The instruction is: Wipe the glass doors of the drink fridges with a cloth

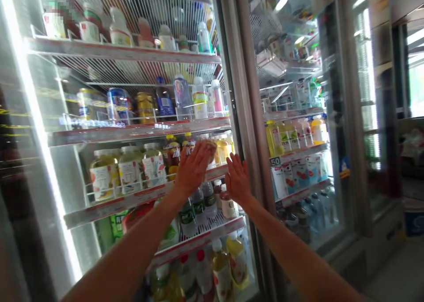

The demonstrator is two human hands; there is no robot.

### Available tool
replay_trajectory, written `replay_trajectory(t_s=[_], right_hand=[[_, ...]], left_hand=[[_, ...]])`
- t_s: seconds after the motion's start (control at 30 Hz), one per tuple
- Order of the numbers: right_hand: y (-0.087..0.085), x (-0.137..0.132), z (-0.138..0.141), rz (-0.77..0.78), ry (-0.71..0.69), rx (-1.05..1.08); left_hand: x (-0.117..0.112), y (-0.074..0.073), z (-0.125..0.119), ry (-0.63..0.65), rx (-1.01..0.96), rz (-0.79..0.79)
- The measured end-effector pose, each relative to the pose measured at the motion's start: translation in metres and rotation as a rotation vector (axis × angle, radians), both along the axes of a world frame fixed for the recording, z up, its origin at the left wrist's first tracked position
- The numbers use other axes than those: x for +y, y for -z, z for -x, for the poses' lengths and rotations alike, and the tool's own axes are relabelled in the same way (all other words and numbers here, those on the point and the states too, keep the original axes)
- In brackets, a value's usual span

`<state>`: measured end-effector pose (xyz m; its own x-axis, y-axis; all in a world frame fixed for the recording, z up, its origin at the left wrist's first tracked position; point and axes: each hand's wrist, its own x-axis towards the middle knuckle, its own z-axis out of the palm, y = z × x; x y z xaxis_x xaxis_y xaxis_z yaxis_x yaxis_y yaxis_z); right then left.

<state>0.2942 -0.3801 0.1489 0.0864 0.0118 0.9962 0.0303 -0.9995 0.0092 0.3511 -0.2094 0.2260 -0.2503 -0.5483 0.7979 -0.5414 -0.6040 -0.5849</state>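
A lit drinks cooler fills the view in front of me, and reflections lie across its glass door [132, 83]. My left hand [192, 169] is raised against the door with its fingers stretched out, in front of dark bottles with yellow caps [172, 149]. A pale brownish patch beside its fingertips may be a reflection; I cannot tell. Close to the door's metal frame [250, 116], my right hand [238, 178] is held up flat with fingers extended, nothing visible in it. Whether each palm presses on the glass is hard to make out.
White-capped jars [102, 176] line the middle shelf, with cans [118, 103] and bottles above. Below stand water bottles [188, 218] and yellow drinks [221, 269]. To the right is a second glass-fronted cooler section with yellow bottles [273, 138] and cartons [301, 176].
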Motion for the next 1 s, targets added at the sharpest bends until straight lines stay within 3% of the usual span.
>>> replay_trajectory(t_s=[0.1,0.17,0.27,0.33,0.43,0.5,0.57,0.67,0.83,0.9,1.0], right_hand=[[-0.004,-0.001,-0.002,-0.003,-0.006,-0.017],[-0.003,-0.001,-0.003,-0.002,-0.017,-0.028],[0.001,-0.001,-0.003,0.008,-0.035,-0.036],[0.003,-0.003,-0.002,0.016,-0.035,-0.029],[0.005,-0.007,0.000,0.032,-0.029,-0.019],[0.003,-0.011,0.001,0.029,-0.025,-0.031],[-0.004,-0.014,0.001,0.019,-0.022,-0.055],[-0.025,-0.013,-0.002,0.013,-0.031,-0.094],[-0.066,-0.004,-0.014,-0.031,-0.037,-0.163],[-0.073,-0.003,-0.018,-0.036,-0.032,-0.148],[-0.072,-0.006,-0.021,-0.026,-0.014,-0.115]], left_hand=[[-0.010,-0.029,0.001,-0.003,0.066,0.149],[-0.019,-0.027,0.003,-0.001,0.011,0.068],[-0.030,-0.013,0.003,0.030,-0.129,-0.191],[-0.033,-0.016,0.002,0.040,-0.144,-0.257],[-0.023,-0.048,-0.003,0.014,-0.054,-0.132],[-0.011,-0.075,-0.007,0.014,0.011,0.038],[-0.002,-0.091,-0.009,0.036,0.057,0.211],[-0.008,-0.089,-0.005,0.051,0.092,0.333],[-0.029,-0.066,0.003,0.007,0.020,-0.045],[-0.015,-0.072,0.000,-0.002,0.028,-0.041],[0.028,-0.094,-0.009,0.004,0.093,0.215]])
